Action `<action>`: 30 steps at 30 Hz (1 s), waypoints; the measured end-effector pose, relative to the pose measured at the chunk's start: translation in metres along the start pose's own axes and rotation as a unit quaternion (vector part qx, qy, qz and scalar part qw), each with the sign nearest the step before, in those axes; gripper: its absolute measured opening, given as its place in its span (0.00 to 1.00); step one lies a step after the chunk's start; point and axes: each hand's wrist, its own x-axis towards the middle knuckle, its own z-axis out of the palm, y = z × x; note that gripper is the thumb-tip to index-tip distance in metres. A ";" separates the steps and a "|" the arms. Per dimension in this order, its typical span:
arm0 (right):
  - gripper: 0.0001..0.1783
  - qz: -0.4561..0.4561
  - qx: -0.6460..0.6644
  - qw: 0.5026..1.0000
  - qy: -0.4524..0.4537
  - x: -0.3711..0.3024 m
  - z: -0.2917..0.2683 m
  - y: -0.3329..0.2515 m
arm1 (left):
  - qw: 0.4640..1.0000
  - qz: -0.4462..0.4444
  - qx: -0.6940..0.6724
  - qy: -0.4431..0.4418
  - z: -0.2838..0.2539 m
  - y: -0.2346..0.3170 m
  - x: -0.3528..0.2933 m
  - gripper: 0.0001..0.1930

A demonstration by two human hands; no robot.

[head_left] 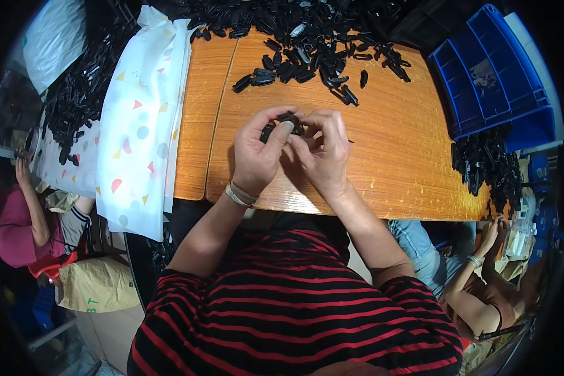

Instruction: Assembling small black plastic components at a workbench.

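Just above the near part of the wooden table, my left hand curls its fingers round a small black plastic part, the thumb pressing on its top. My right hand meets it from the other side, thumb and fingertips pinched on the same part. The fingers cover much of the part, so its full shape is hidden. Beyond both hands lies a loose spread of similar black plastic parts, long and narrow, some of them shiny.
A patterned white plastic sheet covers the table's left side. A blue crate stands at the right, near another black heap. Two co-workers sit nearby: a pink sleeve at left, a person's hand at right. A brown sack lies lower left.
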 end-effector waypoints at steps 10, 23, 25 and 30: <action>0.25 0.143 0.272 0.947 -0.090 -0.014 0.017 -0.030 | 0.989 -0.076 -0.108 -0.070 -0.009 0.031 0.001 0.09; 0.17 0.079 -0.127 0.972 -0.182 0.031 -0.031 0.042 | 0.851 -0.212 0.476 -0.064 -0.153 0.075 -0.144 0.09; 0.15 0.084 -0.275 0.946 -0.150 0.045 -0.042 0.061 | 0.775 -0.203 0.596 -0.062 -0.179 0.069 -0.182 0.08; 0.15 0.089 -0.391 0.897 -0.185 0.062 -0.046 0.091 | 0.701 -0.295 0.625 -0.173 -0.160 0.089 -0.170 0.14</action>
